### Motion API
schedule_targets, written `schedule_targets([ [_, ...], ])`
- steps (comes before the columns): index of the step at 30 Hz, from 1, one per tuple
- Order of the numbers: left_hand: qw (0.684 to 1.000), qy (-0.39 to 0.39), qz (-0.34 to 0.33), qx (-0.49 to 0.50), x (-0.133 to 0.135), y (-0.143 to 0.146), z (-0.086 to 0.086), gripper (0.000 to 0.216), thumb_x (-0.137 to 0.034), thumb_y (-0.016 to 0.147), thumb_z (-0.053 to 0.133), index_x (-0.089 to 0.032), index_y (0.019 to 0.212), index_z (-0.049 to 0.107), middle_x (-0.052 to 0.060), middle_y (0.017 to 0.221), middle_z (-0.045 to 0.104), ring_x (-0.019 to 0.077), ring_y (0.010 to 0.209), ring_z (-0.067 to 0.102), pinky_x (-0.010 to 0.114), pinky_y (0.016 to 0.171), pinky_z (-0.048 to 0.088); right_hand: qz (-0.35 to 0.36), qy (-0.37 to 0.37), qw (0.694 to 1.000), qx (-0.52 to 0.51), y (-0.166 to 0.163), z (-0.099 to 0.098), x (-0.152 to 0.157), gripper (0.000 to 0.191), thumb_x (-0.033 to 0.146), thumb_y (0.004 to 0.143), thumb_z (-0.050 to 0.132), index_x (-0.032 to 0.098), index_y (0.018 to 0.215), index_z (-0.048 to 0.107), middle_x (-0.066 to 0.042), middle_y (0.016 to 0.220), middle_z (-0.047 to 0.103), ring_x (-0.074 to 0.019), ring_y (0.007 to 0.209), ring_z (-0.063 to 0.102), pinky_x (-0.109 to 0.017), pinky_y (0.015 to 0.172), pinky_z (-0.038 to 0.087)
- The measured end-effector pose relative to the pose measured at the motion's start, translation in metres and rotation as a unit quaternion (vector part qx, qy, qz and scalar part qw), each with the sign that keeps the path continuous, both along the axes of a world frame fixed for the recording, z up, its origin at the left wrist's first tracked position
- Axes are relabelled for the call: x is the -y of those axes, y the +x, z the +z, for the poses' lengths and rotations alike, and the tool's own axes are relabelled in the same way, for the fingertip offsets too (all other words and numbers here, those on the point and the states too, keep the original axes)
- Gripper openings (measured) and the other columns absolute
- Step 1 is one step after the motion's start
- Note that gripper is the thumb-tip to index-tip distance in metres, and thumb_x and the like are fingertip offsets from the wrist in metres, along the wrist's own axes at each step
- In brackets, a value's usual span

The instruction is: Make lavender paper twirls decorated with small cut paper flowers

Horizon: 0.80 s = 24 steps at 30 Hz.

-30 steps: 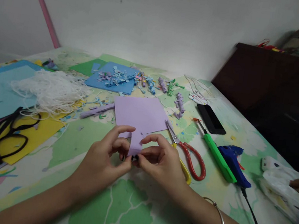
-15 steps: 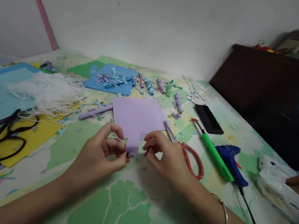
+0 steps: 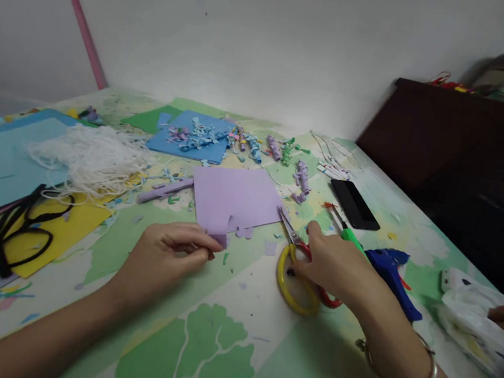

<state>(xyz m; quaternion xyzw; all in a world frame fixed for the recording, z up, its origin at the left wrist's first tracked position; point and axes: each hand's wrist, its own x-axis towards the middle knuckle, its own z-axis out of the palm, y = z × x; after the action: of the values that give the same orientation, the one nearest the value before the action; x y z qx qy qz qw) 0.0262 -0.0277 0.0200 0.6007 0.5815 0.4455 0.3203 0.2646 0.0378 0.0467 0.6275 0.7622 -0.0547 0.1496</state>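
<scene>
With the left hand, pinched a folded lilac strip between thumb and fingers at the near edge of a flat lilac sheet. With the right hand, held bent fingers over the red and yellow handles of scissors beside the sheet, impossible to tell if clamped on them. Had a green-handled tool, a blue glue gun and a black phone close by on the right. Had a tangle of white string to the left and, farther back, a blue sheet strewn with paper scraps.
</scene>
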Motion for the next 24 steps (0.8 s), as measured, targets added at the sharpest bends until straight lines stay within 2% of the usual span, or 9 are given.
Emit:
schedule_targets([
  [2,1.000,0.022,-0.003,-0.005,-0.001,-0.001,0.000,0.018,-0.019,0.067,0.059,-0.021,0.068,0.077,0.002,0.066,0.071,0.0135,0.061,0.065,0.021,0.057,0.050,0.003,-0.007,1.000,-0.001,0.000,0.000,-0.001,0.051,0.047,0.071,0.067,0.016,0.108,0.051,-0.011,0.082,0.064,-0.0284,0.073,0.063,-0.028,0.048,0.025],
  [5,0.999,0.021,0.025,0.008,-0.002,-0.002,0.000,0.016,-0.021,0.066,0.062,-0.021,0.071,0.077,0.002,0.067,0.072,0.0146,0.063,0.066,0.023,0.059,0.052,0.010,-0.012,1.000,-0.012,0.004,0.001,-0.003,0.046,0.049,0.067,0.069,0.019,0.099,0.054,-0.010,0.085,0.064,-0.0267,0.074,0.061,-0.028,0.049,0.026],
  [10,0.998,-0.020,0.054,0.037,-0.004,-0.003,0.000,0.013,-0.019,0.063,0.065,-0.021,0.070,0.076,0.001,0.065,0.072,0.0155,0.062,0.066,0.024,0.060,0.054,0.019,-0.016,0.997,-0.073,0.015,-0.001,-0.013,0.033,0.038,0.064,0.067,0.021,0.091,0.058,-0.006,0.078,0.063,-0.0220,0.069,0.058,-0.027,0.050,0.031],
  [14,0.996,-0.002,0.032,0.078,-0.003,-0.006,-0.002,0.012,-0.019,0.066,0.066,-0.021,0.074,0.075,0.002,0.069,0.072,0.0164,0.066,0.067,0.024,0.062,0.056,-0.006,-0.021,0.989,-0.149,0.024,-0.004,-0.022,0.027,0.032,0.065,0.065,0.019,0.088,0.059,-0.005,0.073,0.062,-0.0196,0.063,0.057,-0.026,0.048,0.033],
  [16,0.996,0.012,0.022,0.085,-0.003,-0.007,-0.004,0.008,-0.022,0.069,0.068,-0.021,0.074,0.074,0.003,0.073,0.072,0.0171,0.068,0.067,0.025,0.062,0.056,-0.033,-0.050,0.977,-0.203,0.028,-0.005,-0.026,0.029,0.031,0.069,0.064,0.018,0.095,0.061,-0.006,0.073,0.063,-0.0184,0.060,0.058,-0.025,0.046,0.035],
  [19,0.993,0.037,0.085,0.073,-0.004,-0.008,-0.004,0.007,-0.024,0.070,0.073,-0.020,0.070,0.068,0.001,0.071,0.068,0.0144,0.065,0.063,0.023,0.062,0.053,-0.063,-0.078,0.954,-0.282,0.034,-0.007,-0.030,0.045,0.029,0.073,0.063,0.016,0.116,0.059,-0.007,0.078,0.065,-0.0169,0.054,0.058,-0.025,0.046,0.037],
  [22,0.981,0.085,0.141,0.106,-0.005,-0.009,-0.003,0.018,-0.022,0.068,0.076,-0.021,0.078,0.060,-0.003,0.071,0.062,0.0102,0.063,0.059,0.020,0.062,0.050,-0.042,-0.025,0.946,-0.321,0.033,-0.009,-0.031,0.063,0.024,0.071,0.065,0.018,0.132,0.052,-0.009,0.091,0.066,-0.0184,0.066,0.061,-0.026,0.054,0.042],
  [24,0.976,0.099,0.127,0.144,-0.005,-0.010,-0.001,0.027,-0.022,0.068,0.076,-0.022,0.087,0.057,-0.005,0.071,0.062,0.0101,0.065,0.059,0.019,0.063,0.050,-0.013,0.028,0.937,-0.349,0.029,-0.007,-0.029,0.065,0.024,0.072,0.065,0.020,0.135,0.051,-0.008,0.097,0.064,-0.0197,0.077,0.060,-0.029,0.063,0.045],
])
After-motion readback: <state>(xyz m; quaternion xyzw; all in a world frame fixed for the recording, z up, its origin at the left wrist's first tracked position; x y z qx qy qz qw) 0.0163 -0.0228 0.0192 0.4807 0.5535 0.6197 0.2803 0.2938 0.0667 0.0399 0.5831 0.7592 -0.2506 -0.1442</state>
